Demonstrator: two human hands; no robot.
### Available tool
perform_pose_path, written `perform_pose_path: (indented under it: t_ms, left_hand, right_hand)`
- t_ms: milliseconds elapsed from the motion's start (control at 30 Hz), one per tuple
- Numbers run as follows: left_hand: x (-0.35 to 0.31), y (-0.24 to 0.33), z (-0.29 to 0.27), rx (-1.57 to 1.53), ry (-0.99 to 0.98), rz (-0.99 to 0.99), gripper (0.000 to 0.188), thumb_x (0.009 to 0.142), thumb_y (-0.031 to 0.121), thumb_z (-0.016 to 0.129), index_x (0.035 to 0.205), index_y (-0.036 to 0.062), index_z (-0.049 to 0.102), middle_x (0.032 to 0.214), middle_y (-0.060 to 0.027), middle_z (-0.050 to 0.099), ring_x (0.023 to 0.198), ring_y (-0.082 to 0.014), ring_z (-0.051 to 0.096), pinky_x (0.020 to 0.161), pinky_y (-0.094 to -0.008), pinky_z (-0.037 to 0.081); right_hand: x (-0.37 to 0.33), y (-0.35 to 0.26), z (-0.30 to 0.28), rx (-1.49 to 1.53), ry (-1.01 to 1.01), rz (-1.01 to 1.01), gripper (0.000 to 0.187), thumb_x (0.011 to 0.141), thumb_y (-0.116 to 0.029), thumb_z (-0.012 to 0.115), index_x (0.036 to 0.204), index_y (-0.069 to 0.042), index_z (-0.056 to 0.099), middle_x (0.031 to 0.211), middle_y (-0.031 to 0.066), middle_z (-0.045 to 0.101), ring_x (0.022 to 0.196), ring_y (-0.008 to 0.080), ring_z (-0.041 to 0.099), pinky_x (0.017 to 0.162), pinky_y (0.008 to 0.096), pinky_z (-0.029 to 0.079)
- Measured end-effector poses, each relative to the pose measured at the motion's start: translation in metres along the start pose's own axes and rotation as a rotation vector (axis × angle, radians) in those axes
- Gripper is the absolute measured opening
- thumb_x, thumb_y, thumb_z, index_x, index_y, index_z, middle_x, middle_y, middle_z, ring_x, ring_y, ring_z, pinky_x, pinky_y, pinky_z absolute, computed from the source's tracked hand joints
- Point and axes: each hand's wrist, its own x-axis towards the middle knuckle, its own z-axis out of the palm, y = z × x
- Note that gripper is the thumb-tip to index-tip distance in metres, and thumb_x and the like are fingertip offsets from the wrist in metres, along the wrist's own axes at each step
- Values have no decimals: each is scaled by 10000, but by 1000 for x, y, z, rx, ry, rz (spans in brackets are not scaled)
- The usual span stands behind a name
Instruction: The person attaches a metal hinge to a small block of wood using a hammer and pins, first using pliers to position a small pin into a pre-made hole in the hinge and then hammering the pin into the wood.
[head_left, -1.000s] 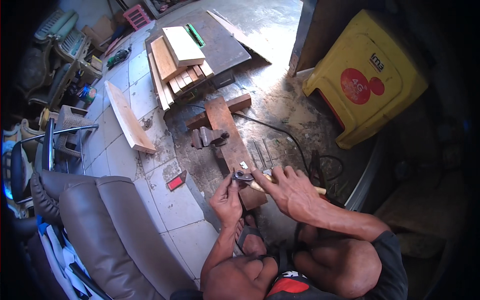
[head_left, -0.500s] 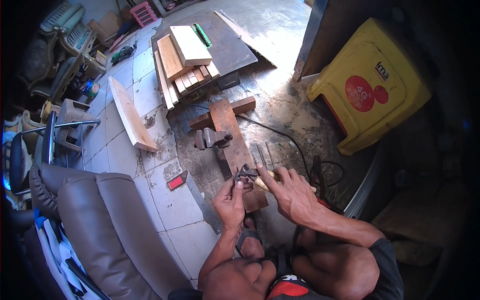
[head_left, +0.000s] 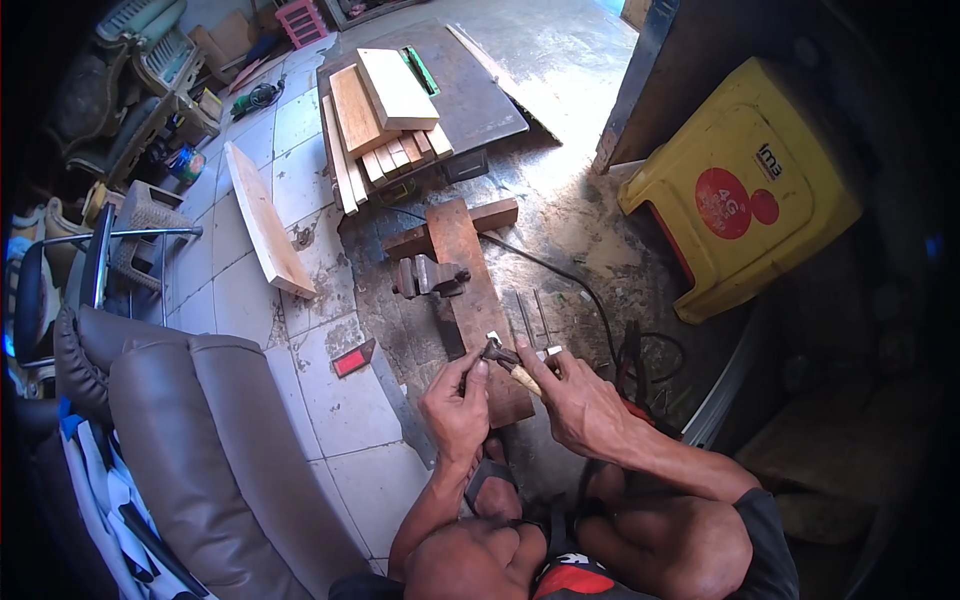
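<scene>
The right hand [head_left: 590, 405] curls round the pale grips of the pliers [head_left: 499, 353], whose head sits over the near part of the plank [head_left: 462, 240]; the left hand [head_left: 458, 408] closes thumb to finger beside that head, on something too small to tell. The plank's near end stops just below the pliers, close to the person's foot [head_left: 497, 495]; the vise [head_left: 428, 277] juts over its left edge, well ahead of the left hand. To the right, a strip of floor runs between plank and stool [head_left: 750, 190], with two rods [head_left: 525, 316] near the right hand and a cable [head_left: 597, 303] curving beyond. To the left, tiles spread toward the couch [head_left: 165, 430] and the leaning board [head_left: 268, 225], the red block [head_left: 352, 360] lying between. Compared with a second ago, the pliers slant more steeply, their head pointing up and left rather than nearly straight left, while both hands remain together over the plank.
</scene>
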Motion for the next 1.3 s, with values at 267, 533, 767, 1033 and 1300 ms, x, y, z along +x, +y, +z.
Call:
perform_pose_path:
  t_ms: [267,533,767,1033,1300]
  left_hand:
    - [2,14,1,81,23,43,190,972,61,714,1130,-31,767,841,-16,708,712,-49,583,648,-230,482]
    - [3,20,3,148,36,88,173,947,68,730,1089,-20,772,819,-50,728,685,-68,590,630,-257,488]
    - [2,21,2,237,21,122,150,931,64,721,1052,-11,765,833,-129,743,711,-176,665,662,-323,521]
    - [2,27,1,274,23,258,103,918,46,718,999,-6,757,909,-172,757,823,-329,745,737,-388,559]
    - [0,26,3,259,18,225,127,906,33,732,1022,-3,767,859,-158,735,787,-313,726,731,-372,544]
  right_hand:
    - [-2,2,6,71,37,3,858,843,40,559,1637,-112,275,1145,302,535,1035,517,598,838,576,540]
    - [-1,3,8,101,21,-13,881,817,46,589,1630,-76,271,1134,314,536,1010,523,603,868,571,528]
    - [-2,3,10,144,28,-57,906,808,56,596,1634,-45,237,1152,332,534,1024,528,601,879,565,528]
    - [-6,-2,8,206,-2,-10,752,930,15,606,1604,-48,279,1181,357,516,989,553,609,803,565,532]
    - [-8,9,19,222,14,18,873,828,43,597,1609,-67,223,1100,335,571,944,568,617,810,587,533]
